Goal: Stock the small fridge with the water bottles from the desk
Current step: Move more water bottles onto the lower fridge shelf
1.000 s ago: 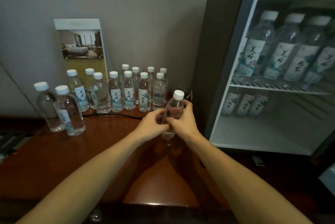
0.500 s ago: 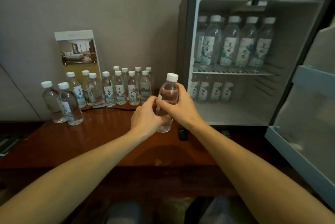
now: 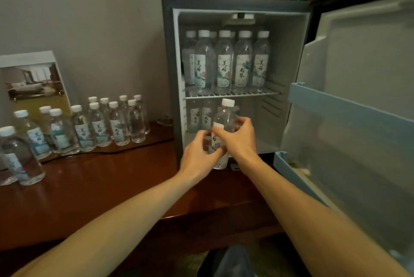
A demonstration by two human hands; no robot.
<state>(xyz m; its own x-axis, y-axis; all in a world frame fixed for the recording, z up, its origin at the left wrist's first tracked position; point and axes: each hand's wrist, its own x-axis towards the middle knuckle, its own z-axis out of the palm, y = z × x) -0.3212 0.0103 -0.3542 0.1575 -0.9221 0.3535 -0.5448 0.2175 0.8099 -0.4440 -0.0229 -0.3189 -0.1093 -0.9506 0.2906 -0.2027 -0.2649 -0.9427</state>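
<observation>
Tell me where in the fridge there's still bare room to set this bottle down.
The lower compartment floor is bare from the back-left bottles across to the right wall. The wire shelf is crowded with upper bottles, only a sliver free at its right end.

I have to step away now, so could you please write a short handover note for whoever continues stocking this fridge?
Hands: left hand and right hand both grip one upright water bottle, held before the lower compartment of the fridge.
Done: upper shelf carries a row of bottles; a few more bottles stand at the lower back left. Door is open.
Left: set this bottle inside, then move the cluster of bottles from the desk.
</observation>
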